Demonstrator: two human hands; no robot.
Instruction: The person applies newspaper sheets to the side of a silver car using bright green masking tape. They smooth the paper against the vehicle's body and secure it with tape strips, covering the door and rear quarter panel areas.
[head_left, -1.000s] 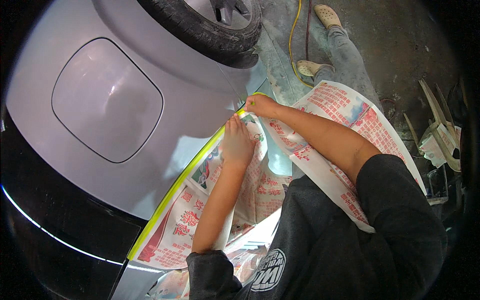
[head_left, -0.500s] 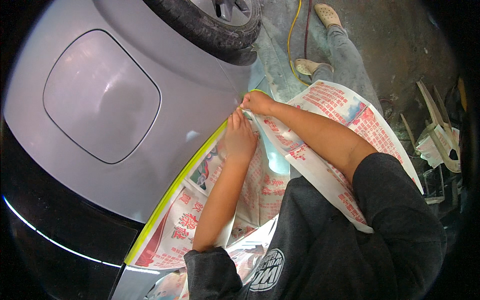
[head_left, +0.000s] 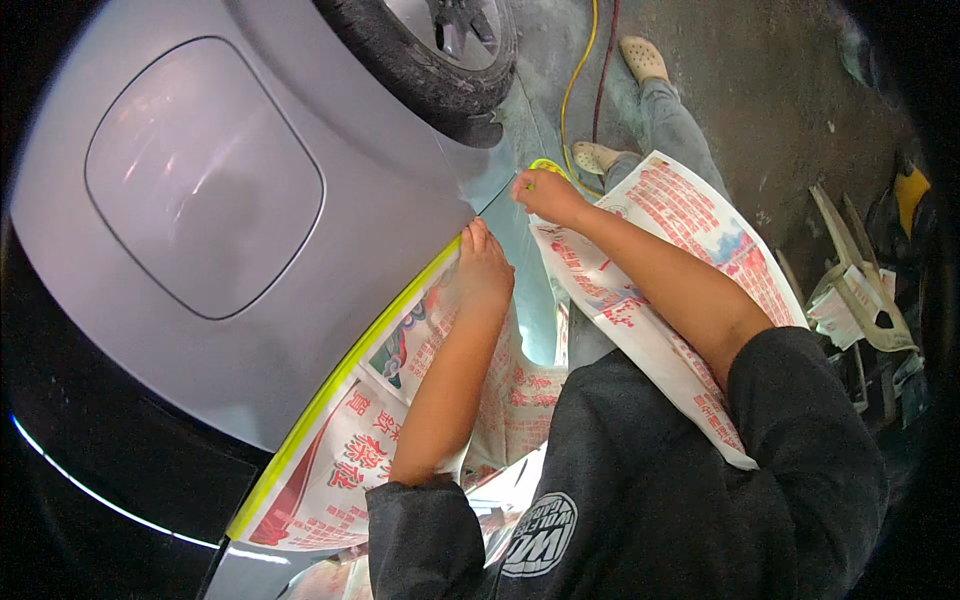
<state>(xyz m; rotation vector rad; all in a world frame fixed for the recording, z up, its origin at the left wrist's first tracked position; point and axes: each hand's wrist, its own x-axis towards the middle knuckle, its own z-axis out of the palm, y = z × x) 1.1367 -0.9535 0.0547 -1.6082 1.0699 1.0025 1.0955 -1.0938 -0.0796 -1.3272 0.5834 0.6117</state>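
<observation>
A strip of bright yellow masking tape (head_left: 345,372) runs along the lower edge of a grey car panel (head_left: 385,190), with printed newspaper (head_left: 345,480) hanging below it. My left hand (head_left: 484,268) lies at the upper end of that strip, its fingers stretched out and touching the edge. Farther right, off the bodywork, my right hand (head_left: 552,196) is closed on a yellow tape roll (head_left: 546,165), partly hidden behind the fingers. A second newspaper sheet (head_left: 690,215) hangs under my right forearm; whether the hand also grips it is hidden.
A car wheel (head_left: 440,60) stands at the top, and a fuel flap (head_left: 205,180) marks the panel. Yellow (head_left: 570,90) and dark red (head_left: 604,75) hoses cross the floor near another person's clog (head_left: 643,60). At right stands a pale chair-like object (head_left: 865,290) with papers.
My right hand has moved right, away from my left hand and the panel edge, carrying the tape roll; the loose sheet shifted too. My left hand stays at the edge.
</observation>
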